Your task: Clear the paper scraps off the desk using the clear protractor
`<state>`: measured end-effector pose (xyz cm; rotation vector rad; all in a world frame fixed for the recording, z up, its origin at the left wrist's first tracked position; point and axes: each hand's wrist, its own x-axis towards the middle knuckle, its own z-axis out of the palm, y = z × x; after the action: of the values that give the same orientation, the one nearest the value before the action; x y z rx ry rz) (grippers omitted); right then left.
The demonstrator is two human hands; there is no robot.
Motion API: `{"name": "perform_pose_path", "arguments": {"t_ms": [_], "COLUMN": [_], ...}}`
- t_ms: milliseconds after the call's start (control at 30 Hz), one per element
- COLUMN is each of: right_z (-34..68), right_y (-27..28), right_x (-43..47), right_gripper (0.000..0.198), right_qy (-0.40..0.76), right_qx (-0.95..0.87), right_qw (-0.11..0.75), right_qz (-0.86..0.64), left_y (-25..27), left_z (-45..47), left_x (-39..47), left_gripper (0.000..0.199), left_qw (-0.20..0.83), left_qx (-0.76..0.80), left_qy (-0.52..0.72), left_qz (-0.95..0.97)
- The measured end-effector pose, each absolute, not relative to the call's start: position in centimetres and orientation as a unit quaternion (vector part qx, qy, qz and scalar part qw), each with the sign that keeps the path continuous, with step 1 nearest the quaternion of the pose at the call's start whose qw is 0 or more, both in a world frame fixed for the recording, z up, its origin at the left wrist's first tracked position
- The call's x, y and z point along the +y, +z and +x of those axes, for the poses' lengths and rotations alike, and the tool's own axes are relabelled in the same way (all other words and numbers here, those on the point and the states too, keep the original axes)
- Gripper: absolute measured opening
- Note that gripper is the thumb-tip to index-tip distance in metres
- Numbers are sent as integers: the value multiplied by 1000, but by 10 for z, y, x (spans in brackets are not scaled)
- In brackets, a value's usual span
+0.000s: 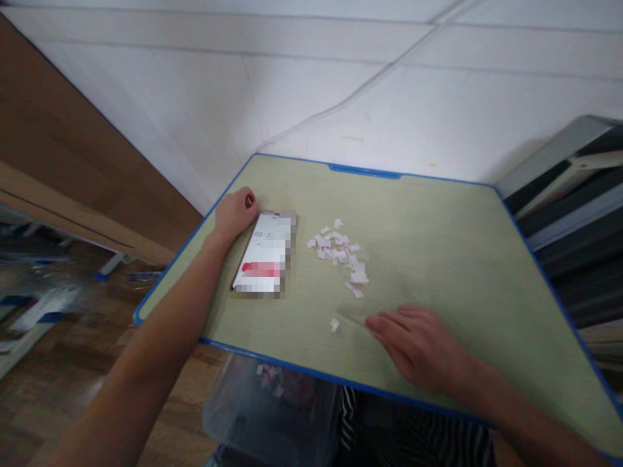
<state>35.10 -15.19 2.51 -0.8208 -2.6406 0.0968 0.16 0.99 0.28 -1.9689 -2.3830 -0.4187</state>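
My right hand (413,347) is closed over the front of the table, its fingers together around a thin, tweezer-like tool (353,318), blurred by motion. One small paper scrap (335,324) is close to the tool's far end; I cannot tell whether they touch. Beyond it, a loose heap of pale pinkish paper scraps (335,248) lies at mid-table. My left hand (236,211) rests loosely curled near the left edge, with nothing visible in it. Beside it a phone (263,253) lies face up, showing timer-like digits and a red button, partly pixelated.
The light green table (438,246) has a blue rim and stands against a white wall (311,84). Below its front edge, a clear plastic bin (263,421) holds more paper scraps. A wooden panel (87,130) stands left, a folded frame (559,155) right.
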Motion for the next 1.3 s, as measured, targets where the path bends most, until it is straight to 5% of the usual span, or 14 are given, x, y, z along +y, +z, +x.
{"name": "perform_pose_path", "arguments": {"t_ms": [133,267,700,933,1133,1300], "right_z": [355,357,352,354,353,352], "right_y": [25,27,15,18,14,22], "right_x": [-144,-142,-142,-147,-142,-148], "right_gripper": [26,23,25,25,23,26], "right_qy": [152,241,137,208,147,262], "right_qx": [-887,-890,-874,-912,-879,-889], "right_qw": [251,214,300,186,299,180], "right_qz": [-357,-323,-357,-300,-342,-331], "left_y": [1,0,3,3,3,1], "left_z": [1,0,2,3,3,2], "left_x": [11,11,10,10,10,10], "left_gripper": [21,21,22,22,21,21], "left_qw": [14,14,5,9,5,7], "left_qx": [-766,-763,-761,-763,-762,-762], "left_qy": [-138,-145,-141,-136,-138,-148], "left_qz": [-628,-630,-633,-632,-633,-630]}}
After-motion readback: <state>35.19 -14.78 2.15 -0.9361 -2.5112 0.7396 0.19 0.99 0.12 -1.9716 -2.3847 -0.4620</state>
